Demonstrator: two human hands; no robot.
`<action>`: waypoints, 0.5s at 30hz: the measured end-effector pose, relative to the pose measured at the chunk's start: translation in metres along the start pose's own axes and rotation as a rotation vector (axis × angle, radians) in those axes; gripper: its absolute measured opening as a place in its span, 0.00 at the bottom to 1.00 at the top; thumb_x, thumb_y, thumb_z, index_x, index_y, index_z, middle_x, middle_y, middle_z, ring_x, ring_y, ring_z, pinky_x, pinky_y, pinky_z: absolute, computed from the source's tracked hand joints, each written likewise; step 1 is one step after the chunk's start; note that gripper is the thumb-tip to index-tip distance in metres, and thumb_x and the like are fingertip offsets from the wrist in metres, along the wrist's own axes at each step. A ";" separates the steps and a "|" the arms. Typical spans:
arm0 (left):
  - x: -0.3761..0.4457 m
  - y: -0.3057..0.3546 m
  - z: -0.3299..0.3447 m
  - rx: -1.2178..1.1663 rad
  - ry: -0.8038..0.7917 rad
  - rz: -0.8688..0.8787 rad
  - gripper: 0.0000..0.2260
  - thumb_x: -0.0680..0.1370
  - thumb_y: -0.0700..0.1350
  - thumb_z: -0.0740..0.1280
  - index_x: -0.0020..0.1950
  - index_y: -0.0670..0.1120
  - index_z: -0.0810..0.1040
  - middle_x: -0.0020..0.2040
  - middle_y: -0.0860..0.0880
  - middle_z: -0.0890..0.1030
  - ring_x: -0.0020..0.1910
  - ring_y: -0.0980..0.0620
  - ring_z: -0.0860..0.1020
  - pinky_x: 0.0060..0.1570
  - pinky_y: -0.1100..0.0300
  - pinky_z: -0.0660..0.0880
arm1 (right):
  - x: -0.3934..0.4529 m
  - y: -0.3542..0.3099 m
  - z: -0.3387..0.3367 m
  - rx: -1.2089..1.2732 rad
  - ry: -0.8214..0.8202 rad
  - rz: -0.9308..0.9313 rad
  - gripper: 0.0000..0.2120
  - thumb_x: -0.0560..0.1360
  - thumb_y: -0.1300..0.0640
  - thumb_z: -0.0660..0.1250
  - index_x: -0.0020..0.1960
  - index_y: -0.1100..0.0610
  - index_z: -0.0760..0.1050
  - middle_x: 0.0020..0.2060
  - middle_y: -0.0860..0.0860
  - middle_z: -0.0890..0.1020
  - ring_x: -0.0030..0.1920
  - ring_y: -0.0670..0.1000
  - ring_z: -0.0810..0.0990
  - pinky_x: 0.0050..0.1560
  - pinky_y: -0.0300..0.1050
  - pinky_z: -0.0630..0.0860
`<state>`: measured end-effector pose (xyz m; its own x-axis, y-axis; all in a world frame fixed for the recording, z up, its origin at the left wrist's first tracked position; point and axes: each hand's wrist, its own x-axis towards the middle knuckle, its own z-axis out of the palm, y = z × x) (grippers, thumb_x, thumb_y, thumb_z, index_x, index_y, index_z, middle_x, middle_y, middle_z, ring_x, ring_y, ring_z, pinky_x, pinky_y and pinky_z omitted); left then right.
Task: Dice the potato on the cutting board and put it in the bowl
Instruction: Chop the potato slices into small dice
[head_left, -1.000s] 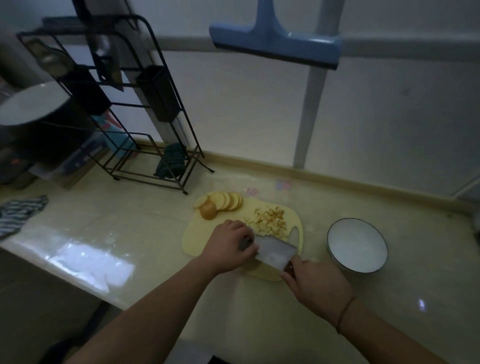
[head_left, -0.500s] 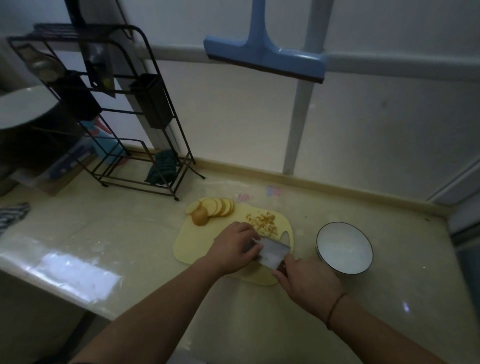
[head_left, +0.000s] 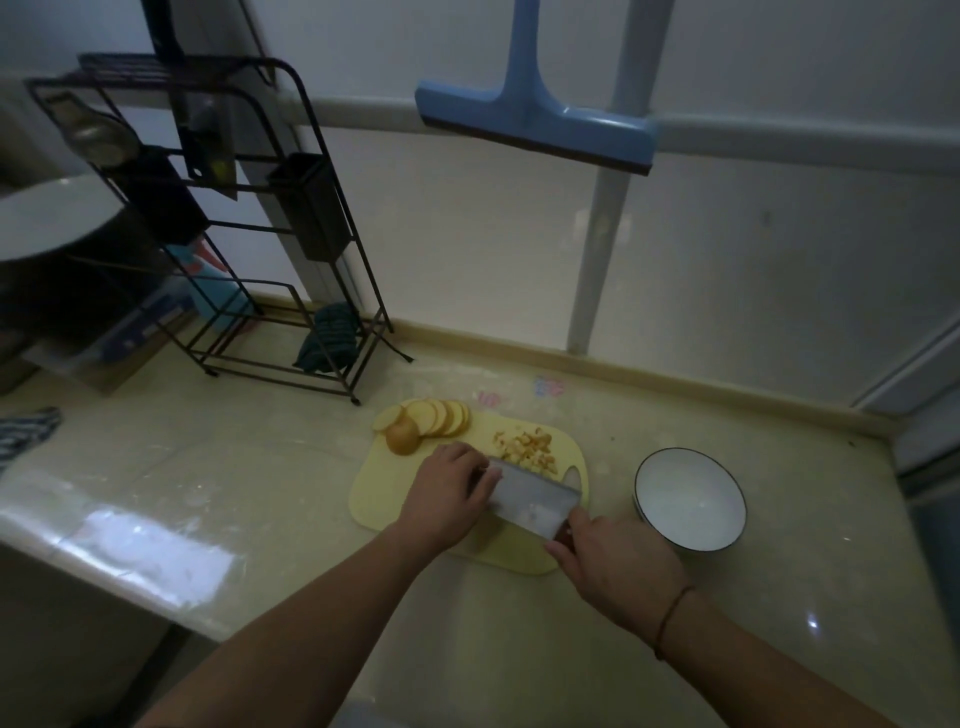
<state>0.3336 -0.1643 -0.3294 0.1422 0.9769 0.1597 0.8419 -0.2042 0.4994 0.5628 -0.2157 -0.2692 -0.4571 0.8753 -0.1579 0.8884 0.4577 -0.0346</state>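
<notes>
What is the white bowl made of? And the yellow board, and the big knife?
Bowl: probably glazed ceramic, smooth white with a thin dark rim.
Cutting board: likely plastic, even pale yellow, rounded corners, moulded handle slot.
Cleaver: metal blade, flat grey with a dull sheen; its handle is hidden in the right hand.

Glossy worktop (head_left: 467, 623) catches the light. Cleaver (head_left: 535, 501) shows dull grey metal. Smooth white bowl (head_left: 691, 535), matt yellow plastic cutting board (head_left: 379, 499).

Cleaver (head_left: 535, 500) now shifted slightly nearer the diced potato pile (head_left: 527, 446), hands along with it.
</notes>
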 end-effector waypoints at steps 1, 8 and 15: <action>0.001 -0.002 0.000 -0.014 -0.023 0.009 0.21 0.81 0.60 0.58 0.50 0.45 0.82 0.47 0.49 0.80 0.48 0.47 0.77 0.50 0.52 0.73 | -0.001 -0.001 -0.003 0.004 0.005 0.004 0.23 0.82 0.38 0.45 0.61 0.54 0.67 0.51 0.53 0.81 0.47 0.56 0.81 0.34 0.47 0.63; 0.004 0.007 -0.009 -0.107 -0.142 0.021 0.20 0.82 0.56 0.61 0.63 0.43 0.81 0.65 0.46 0.79 0.65 0.48 0.73 0.66 0.58 0.65 | -0.004 -0.001 -0.003 -0.020 0.045 0.024 0.23 0.80 0.39 0.49 0.52 0.55 0.74 0.37 0.52 0.83 0.33 0.53 0.81 0.29 0.43 0.62; 0.054 -0.032 -0.040 0.167 -0.198 -0.086 0.24 0.77 0.47 0.70 0.72 0.44 0.73 0.72 0.44 0.72 0.71 0.44 0.68 0.70 0.53 0.64 | -0.012 0.011 0.016 0.008 0.118 0.007 0.24 0.79 0.36 0.45 0.49 0.51 0.73 0.36 0.51 0.82 0.31 0.51 0.80 0.28 0.45 0.65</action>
<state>0.2934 -0.1078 -0.3033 0.1515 0.9869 -0.0548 0.9272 -0.1227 0.3540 0.5782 -0.2236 -0.2833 -0.4523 0.8909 -0.0411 0.8917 0.4507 -0.0419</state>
